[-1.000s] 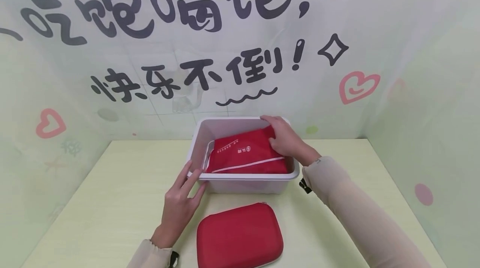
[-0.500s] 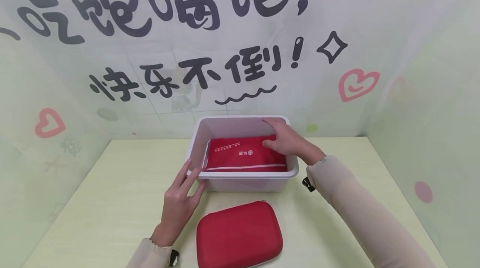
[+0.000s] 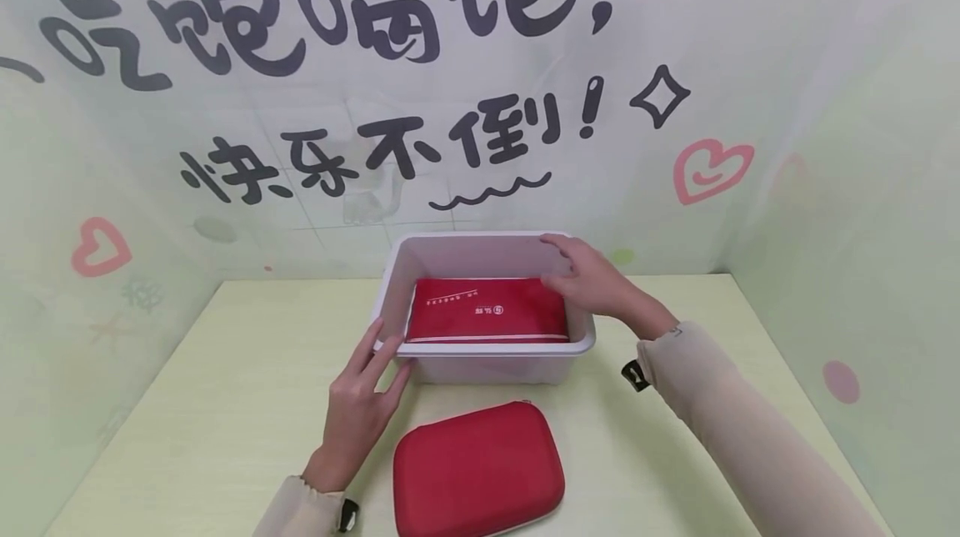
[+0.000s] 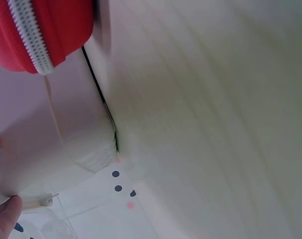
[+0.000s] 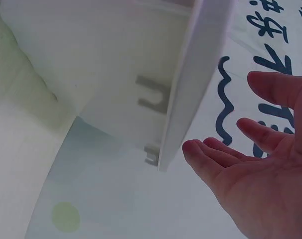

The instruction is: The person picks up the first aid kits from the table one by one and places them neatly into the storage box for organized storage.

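A white plastic bin (image 3: 487,368) stands on the table against the back wall. Flat inside lies a red packet (image 3: 487,312) with white print and a white line along its front. My left hand (image 3: 358,404) grips the bin's front left corner, fingers over the rim and thumb against the outside; the left wrist view catches only fingertips (image 4: 10,213) at the wall. Over the bin's right end, my right hand (image 3: 596,283) is spread and holds nothing. In the right wrist view its fingers (image 5: 206,162) extend beside the bin's rim (image 5: 188,89).
A red zip case (image 3: 480,470) lies on the table in front of the bin, its white zipper (image 4: 29,35) visible in the left wrist view. A printed backdrop (image 3: 300,245) rises close behind the bin, with side panels at left and right.
The red packet has dropped from a tilt to lying flat in the bin. My right hand has let go of it and moved right. The left hand stays at the bin's corner.
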The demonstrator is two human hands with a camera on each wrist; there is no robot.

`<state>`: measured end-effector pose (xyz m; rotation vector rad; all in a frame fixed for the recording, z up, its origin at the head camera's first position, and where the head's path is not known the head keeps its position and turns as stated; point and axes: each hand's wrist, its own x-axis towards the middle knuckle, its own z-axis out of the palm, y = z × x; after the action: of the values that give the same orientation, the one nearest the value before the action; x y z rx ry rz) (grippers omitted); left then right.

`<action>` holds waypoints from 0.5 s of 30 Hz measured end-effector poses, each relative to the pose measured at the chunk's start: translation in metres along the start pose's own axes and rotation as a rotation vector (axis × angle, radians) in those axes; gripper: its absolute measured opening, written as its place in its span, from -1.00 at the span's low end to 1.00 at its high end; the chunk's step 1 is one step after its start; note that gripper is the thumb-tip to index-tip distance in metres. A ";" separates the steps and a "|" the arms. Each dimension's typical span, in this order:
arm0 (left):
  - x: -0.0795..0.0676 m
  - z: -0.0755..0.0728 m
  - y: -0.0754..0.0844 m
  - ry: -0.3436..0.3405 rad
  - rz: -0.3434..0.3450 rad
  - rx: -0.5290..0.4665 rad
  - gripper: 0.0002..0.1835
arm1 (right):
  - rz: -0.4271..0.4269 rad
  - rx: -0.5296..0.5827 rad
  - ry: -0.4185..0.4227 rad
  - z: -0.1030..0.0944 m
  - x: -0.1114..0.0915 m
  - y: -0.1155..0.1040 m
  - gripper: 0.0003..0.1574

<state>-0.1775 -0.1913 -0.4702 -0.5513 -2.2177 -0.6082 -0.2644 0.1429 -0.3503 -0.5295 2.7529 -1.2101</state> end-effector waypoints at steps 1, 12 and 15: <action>0.000 0.000 0.000 -0.001 -0.001 0.000 -0.33 | 0.001 0.007 0.009 -0.002 -0.003 0.001 -0.17; 0.001 -0.001 0.001 -0.005 -0.010 0.001 -0.32 | -0.079 0.109 0.096 -0.018 -0.030 0.021 -0.27; 0.001 -0.001 0.002 -0.005 -0.010 0.007 -0.32 | -0.083 0.122 0.103 -0.019 -0.039 0.026 -0.27</action>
<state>-0.1765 -0.1902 -0.4685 -0.5390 -2.2273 -0.6048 -0.2396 0.1860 -0.3581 -0.5897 2.7416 -1.4524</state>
